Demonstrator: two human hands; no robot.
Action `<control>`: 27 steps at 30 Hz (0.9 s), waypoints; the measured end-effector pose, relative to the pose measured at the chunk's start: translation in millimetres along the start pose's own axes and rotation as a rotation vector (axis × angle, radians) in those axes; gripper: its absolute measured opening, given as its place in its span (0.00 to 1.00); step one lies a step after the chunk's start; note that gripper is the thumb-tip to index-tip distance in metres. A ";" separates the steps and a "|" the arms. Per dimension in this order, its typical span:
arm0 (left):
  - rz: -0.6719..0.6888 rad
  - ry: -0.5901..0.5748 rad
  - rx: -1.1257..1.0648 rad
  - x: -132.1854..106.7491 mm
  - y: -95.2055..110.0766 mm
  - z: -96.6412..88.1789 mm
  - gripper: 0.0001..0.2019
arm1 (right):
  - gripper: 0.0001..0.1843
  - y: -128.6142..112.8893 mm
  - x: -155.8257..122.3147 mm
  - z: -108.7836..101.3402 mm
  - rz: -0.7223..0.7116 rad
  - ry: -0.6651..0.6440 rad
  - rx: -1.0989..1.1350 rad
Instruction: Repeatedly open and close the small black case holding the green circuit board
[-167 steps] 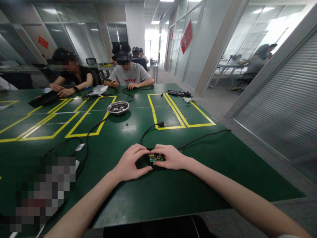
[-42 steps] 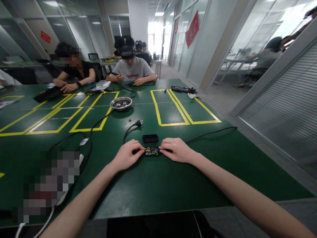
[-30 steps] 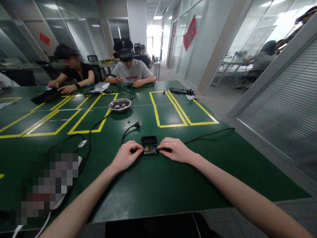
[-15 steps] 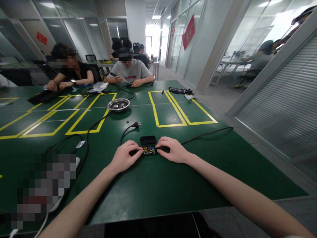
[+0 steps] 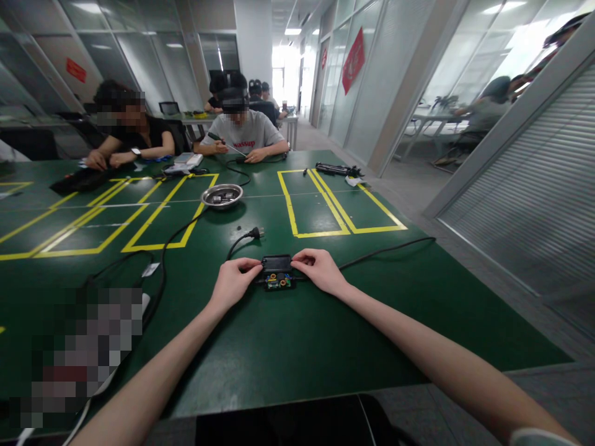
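Observation:
A black plastic case cover (image 5: pixel 277 263) is pinched at its two short ends, with its hollow inner side showing. My left hand (image 5: pixel 236 280) grips its left end between thumb and fingertips, closed. At the right end, my right hand (image 5: pixel 318 267) is closed in the same way. Just nearer to me lies the matching case half with an exposed circuit board (image 5: pixel 279 282), on which copper-coloured coils show. Black cable runs out of it on both sides, partly hidden by my hands. The power plug (image 5: pixel 255 233) on a black cord rests beyond my left hand.
A metal bowl (image 5: pixel 222 196) with small metal parts stands on the green table (image 5: pixel 372 322). Yellow tape marks rectangles there. A black cable (image 5: pixel 390 249) stretches right; a folded tripod (image 5: pixel 338 170) lies at the far edge. Two people work across the table, one holding a screwdriver (image 5: pixel 226 144).
Both my hands have moved from the circuit board's sides to the cover's ends, a little farther from me. The cover now looks tilted, showing more of its inside.

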State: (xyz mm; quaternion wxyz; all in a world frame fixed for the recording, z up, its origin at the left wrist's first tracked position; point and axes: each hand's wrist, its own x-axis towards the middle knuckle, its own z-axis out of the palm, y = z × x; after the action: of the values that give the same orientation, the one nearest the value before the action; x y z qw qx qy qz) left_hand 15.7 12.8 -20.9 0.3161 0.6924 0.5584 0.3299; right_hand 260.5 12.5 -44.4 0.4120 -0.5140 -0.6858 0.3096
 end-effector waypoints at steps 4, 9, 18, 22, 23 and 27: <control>-0.035 0.006 -0.082 0.1 2.4 -1.2 0.11 | 0.07 2.7 1.5 1.7 0.044 0.017 0.102; -0.073 0.024 -0.158 1.1 0.2 -0.9 0.10 | 0.08 2.5 0.9 1.5 0.022 0.002 0.183; -0.025 0.023 -0.154 0.4 -2.5 -2.6 0.12 | 0.09 1.2 -1.3 0.8 -0.013 0.003 0.165; -0.012 0.020 -0.147 -0.4 -1.5 -3.2 0.12 | 0.09 -0.1 -1.8 0.2 -0.029 0.010 0.133; -0.013 0.016 -0.148 -0.7 -1.2 -3.4 0.12 | 0.09 -1.0 -2.1 -0.2 -0.030 0.007 0.129; 0.003 0.011 -0.141 -2.1 -0.3 -3.7 0.12 | 0.09 -5.0 -4.2 -2.1 -0.035 0.008 0.119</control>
State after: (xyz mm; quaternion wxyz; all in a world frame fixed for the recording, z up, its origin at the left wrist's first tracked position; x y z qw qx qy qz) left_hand 12.2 11.1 -19.2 0.3607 0.6672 0.5346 0.3727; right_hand 260.6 7.1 -40.2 0.4500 -0.4777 -0.6734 0.3404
